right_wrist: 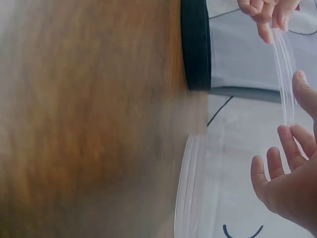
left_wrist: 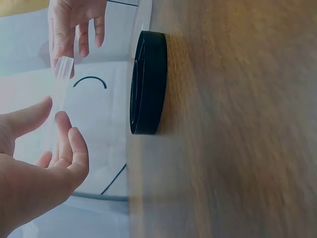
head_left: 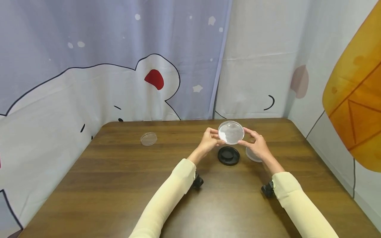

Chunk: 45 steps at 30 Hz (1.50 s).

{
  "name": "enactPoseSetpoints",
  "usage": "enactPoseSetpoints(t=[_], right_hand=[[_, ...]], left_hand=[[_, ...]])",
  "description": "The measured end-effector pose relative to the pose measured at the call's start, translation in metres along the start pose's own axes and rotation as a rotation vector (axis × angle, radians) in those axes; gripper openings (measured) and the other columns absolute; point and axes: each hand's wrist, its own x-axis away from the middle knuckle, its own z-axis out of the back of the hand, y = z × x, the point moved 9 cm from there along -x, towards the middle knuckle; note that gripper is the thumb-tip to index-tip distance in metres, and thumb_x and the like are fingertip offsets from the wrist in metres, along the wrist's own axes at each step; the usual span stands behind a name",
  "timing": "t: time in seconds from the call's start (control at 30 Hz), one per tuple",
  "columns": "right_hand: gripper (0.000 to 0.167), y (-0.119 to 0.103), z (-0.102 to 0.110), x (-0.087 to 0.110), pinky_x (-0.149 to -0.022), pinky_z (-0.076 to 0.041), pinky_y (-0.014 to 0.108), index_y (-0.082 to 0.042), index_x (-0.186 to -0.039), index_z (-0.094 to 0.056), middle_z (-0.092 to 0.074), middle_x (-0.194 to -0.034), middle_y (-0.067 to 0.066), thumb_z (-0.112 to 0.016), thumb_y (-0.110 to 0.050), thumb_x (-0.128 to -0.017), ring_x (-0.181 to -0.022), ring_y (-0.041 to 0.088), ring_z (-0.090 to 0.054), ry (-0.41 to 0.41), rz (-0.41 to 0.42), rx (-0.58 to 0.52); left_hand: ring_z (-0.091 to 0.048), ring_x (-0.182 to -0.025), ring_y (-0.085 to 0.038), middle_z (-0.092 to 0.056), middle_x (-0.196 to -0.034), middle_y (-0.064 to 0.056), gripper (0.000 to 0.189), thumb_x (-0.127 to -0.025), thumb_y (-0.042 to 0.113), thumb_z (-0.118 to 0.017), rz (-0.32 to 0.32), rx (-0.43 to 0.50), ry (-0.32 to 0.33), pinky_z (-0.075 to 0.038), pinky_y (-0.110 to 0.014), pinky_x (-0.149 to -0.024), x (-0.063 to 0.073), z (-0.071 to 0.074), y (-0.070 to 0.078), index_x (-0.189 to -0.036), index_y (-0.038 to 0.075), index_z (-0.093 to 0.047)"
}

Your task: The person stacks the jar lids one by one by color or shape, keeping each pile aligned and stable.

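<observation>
Between both hands a clear round petri dish (head_left: 231, 132) is held up above the table, its flat face tilted toward the head camera. My left hand (head_left: 209, 140) pinches its left edge between thumb and fingers. On the opposite edge, my right hand (head_left: 256, 144) pinches it the same way. In the left wrist view the dish (left_wrist: 62, 82) appears edge-on. Below it on the table lies a black round base (head_left: 228, 156) with a raised ring in the middle. A second clear dish (head_left: 253, 155) rests right of the base, partly hidden by my right hand.
Another clear dish (head_left: 148, 139) lies at the table's back left. The brown wooden table (head_left: 119, 185) ends at a printed curtain (head_left: 190, 59) behind, with more curtain along the right side. Dark wrist cameras (head_left: 197, 181) sit under both cream sleeves.
</observation>
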Motion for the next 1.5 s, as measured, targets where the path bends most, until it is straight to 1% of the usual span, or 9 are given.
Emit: enactPoseSetpoints(t=[0.23, 0.37, 0.5, 0.73, 0.87, 1.0, 1.13, 1.33, 1.5], right_hand=[[0.066, -0.017, -0.01, 0.004, -0.095, -0.042, 0.046, 0.0, -0.143, -0.044, -0.049, -0.141, 0.025, -0.074, -0.011, -0.086, -0.121, 0.043, -0.043, -0.04, 0.034, 0.031], [0.067, -0.029, -0.02, 0.003, -0.098, -0.042, 0.053, 0.001, -0.143, -0.043, -0.048, -0.141, 0.025, -0.074, -0.011, -0.085, -0.121, 0.043, -0.042, -0.065, 0.065, 0.026], [0.067, -0.038, -0.032, 0.004, -0.098, -0.042, 0.054, 0.002, -0.141, -0.045, -0.05, -0.138, 0.025, -0.076, -0.011, -0.084, -0.12, 0.041, -0.043, -0.089, 0.086, 0.023], [0.061, -0.047, -0.046, 0.006, -0.091, -0.048, 0.05, 0.003, -0.136, -0.05, -0.055, -0.132, 0.025, -0.077, -0.01, -0.082, -0.112, 0.04, -0.052, -0.13, 0.108, 0.034], [0.057, -0.048, -0.054, 0.009, -0.088, -0.051, 0.052, 0.004, -0.132, -0.052, -0.059, -0.126, 0.025, -0.077, -0.011, -0.083, -0.108, 0.042, -0.057, -0.156, 0.118, 0.034], [0.055, -0.047, -0.066, 0.011, -0.091, -0.051, 0.051, 0.006, -0.13, -0.053, -0.061, -0.123, 0.026, -0.076, -0.011, -0.083, -0.11, 0.041, -0.059, -0.19, 0.124, 0.029], [0.053, -0.045, -0.076, 0.014, -0.09, -0.052, 0.043, 0.004, -0.129, -0.054, -0.062, -0.121, 0.024, -0.076, -0.013, -0.084, -0.107, 0.037, -0.059, -0.227, 0.093, 0.017], [0.048, -0.047, -0.088, 0.013, -0.082, -0.053, 0.03, 0.004, -0.123, -0.057, -0.064, -0.116, 0.023, -0.076, -0.014, -0.084, -0.101, 0.031, -0.061, -0.271, 0.065, 0.005], [0.044, -0.05, -0.097, 0.012, -0.08, -0.053, 0.028, 0.005, -0.12, -0.058, -0.067, -0.114, 0.022, -0.075, -0.013, -0.085, -0.096, 0.027, -0.064, -0.291, 0.064, -0.01]], left_hand=[[-0.059, -0.077, -0.011, -0.064, -0.1, -0.014, 0.059, -0.076, -0.006, -0.076, 0.009, -0.038, -0.001, -0.057, -0.028, -0.072, 0.012, 0.014, 0.001, -0.125, -0.002, -0.044], [-0.058, -0.074, -0.011, -0.058, -0.092, -0.007, 0.064, -0.076, -0.008, -0.075, -0.015, -0.028, 0.0, -0.058, -0.029, -0.074, 0.022, 0.023, 0.005, -0.129, -0.001, -0.041], [-0.059, -0.07, -0.01, -0.056, -0.09, -0.005, 0.065, -0.075, -0.009, -0.075, -0.037, -0.032, 0.013, -0.057, -0.033, -0.076, 0.033, 0.035, 0.006, -0.129, 0.0, -0.039], [-0.06, -0.071, -0.01, -0.06, -0.096, -0.01, 0.066, -0.076, -0.006, -0.076, -0.033, -0.079, 0.022, -0.057, -0.032, -0.076, 0.047, 0.053, 0.002, -0.132, 0.0, -0.041], [-0.063, -0.072, -0.009, -0.061, -0.098, -0.011, 0.065, -0.077, -0.005, -0.076, -0.024, -0.106, 0.013, -0.058, -0.04, -0.079, 0.052, 0.061, -0.002, -0.133, -0.002, -0.043], [-0.063, -0.072, -0.01, -0.063, -0.104, -0.015, 0.066, -0.078, -0.002, -0.076, 0.002, -0.124, -0.004, -0.056, -0.032, -0.074, 0.058, 0.07, -0.01, -0.134, -0.001, -0.043], [-0.061, -0.074, -0.011, -0.062, -0.108, -0.017, 0.067, -0.079, -0.001, -0.076, 0.023, -0.127, -0.031, -0.054, -0.024, -0.074, 0.063, 0.078, -0.019, -0.137, -0.001, -0.041], [-0.066, -0.079, -0.014, -0.059, -0.112, -0.02, 0.069, -0.08, -0.003, -0.074, 0.026, -0.15, -0.086, -0.056, -0.028, -0.081, 0.069, 0.088, -0.023, -0.139, -0.004, -0.038], [-0.069, -0.091, -0.021, -0.06, -0.117, -0.022, 0.071, -0.081, -0.002, -0.073, 0.049, -0.199, -0.122, -0.055, -0.03, -0.084, 0.072, 0.094, -0.026, -0.141, -0.004, -0.035]])
